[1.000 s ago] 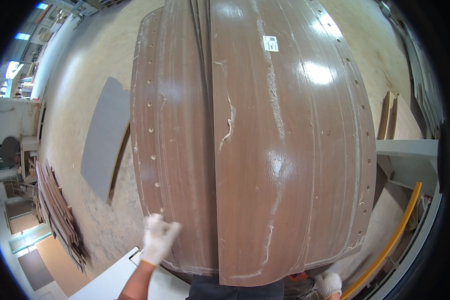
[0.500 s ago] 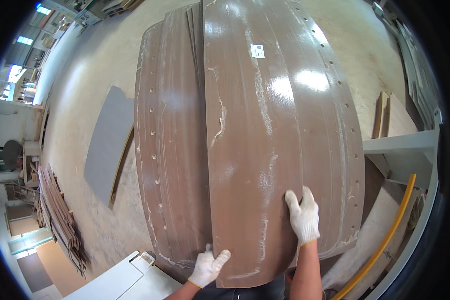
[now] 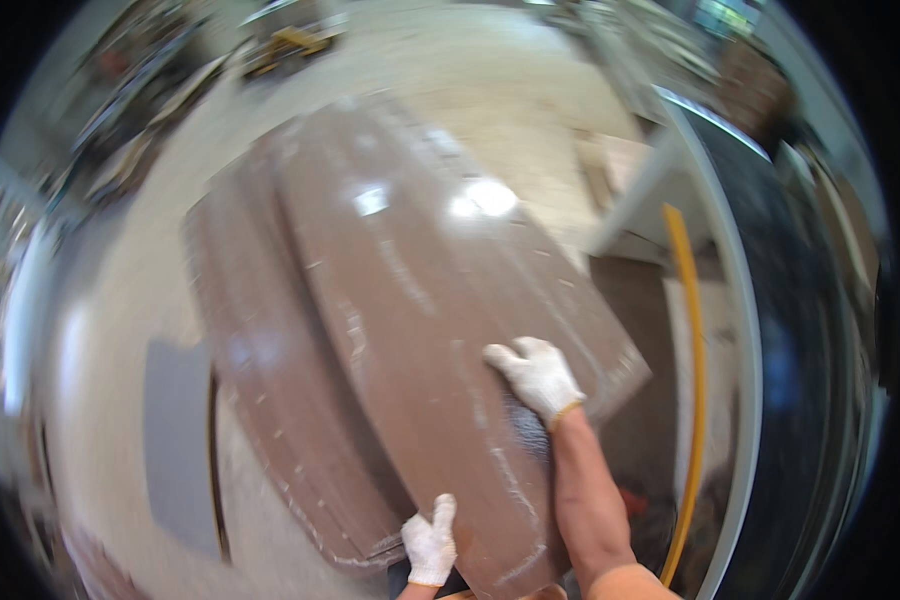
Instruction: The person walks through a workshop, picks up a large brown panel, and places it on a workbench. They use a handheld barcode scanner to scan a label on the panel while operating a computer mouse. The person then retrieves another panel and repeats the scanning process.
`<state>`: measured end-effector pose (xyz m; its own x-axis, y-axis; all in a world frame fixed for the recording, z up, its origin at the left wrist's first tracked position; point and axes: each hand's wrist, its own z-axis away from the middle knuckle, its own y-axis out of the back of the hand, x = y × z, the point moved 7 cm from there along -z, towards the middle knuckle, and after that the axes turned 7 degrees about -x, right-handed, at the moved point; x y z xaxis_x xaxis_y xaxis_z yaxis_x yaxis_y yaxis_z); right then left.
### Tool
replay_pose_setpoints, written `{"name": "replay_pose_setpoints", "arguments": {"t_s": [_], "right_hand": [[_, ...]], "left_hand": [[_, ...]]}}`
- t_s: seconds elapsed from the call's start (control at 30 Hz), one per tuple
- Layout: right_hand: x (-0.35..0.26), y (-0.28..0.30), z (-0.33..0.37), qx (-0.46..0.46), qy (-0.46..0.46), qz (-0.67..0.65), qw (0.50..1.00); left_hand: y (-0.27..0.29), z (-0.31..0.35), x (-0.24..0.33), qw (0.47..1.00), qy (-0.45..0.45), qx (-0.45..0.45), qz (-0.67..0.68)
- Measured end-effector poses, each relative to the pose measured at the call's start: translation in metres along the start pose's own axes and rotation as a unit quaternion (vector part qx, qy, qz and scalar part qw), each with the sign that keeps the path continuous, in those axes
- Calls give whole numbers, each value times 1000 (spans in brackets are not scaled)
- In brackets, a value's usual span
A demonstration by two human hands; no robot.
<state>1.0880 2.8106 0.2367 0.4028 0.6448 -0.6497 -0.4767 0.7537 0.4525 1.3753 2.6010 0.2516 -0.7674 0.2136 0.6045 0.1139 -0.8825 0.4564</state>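
A long glossy brown board [image 3: 440,300] lies on top of a stack of similar brown boards [image 3: 260,400] and is turned at an angle to them. My right hand [image 3: 536,375], in a white glove, presses flat on the top board near its right edge. My left hand [image 3: 430,545], also gloved, grips the near end of the top board at the bottom of the view. The picture is blurred by motion.
A grey panel [image 3: 175,440] lies on the concrete floor to the left of the stack. A yellow hose [image 3: 692,390] runs down the right side beside a grey machine edge [image 3: 740,330]. Stacked material and clutter stand at the far left and back.
The view has swung to the right and blurred. The top board has slewed clockwise across the stack. My right hand stays flat on it; my left hand stays at its near end.
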Motion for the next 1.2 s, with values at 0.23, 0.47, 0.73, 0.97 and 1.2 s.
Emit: {"name": "replay_pose_setpoints", "arguments": {"t_s": [0.23,0.47,0.73,0.97,1.2], "right_hand": [[-37,69,49,152,47,-72,985],[-54,47,147,182,66,-316,929],[-7,163,126,174,321,-606,707],[168,101,265,280,223,-794,491],[299,80,405,407,208,-810,367]], "left_hand": [[32,-41,65,989,-141,6,31],[149,-72,111,941,-284,-84,-164],[218,-136,122,726,-409,-95,-545],[160,-132,166,763,-340,-210,-508],[-31,-61,343,496,-677,-197,-507]]}}
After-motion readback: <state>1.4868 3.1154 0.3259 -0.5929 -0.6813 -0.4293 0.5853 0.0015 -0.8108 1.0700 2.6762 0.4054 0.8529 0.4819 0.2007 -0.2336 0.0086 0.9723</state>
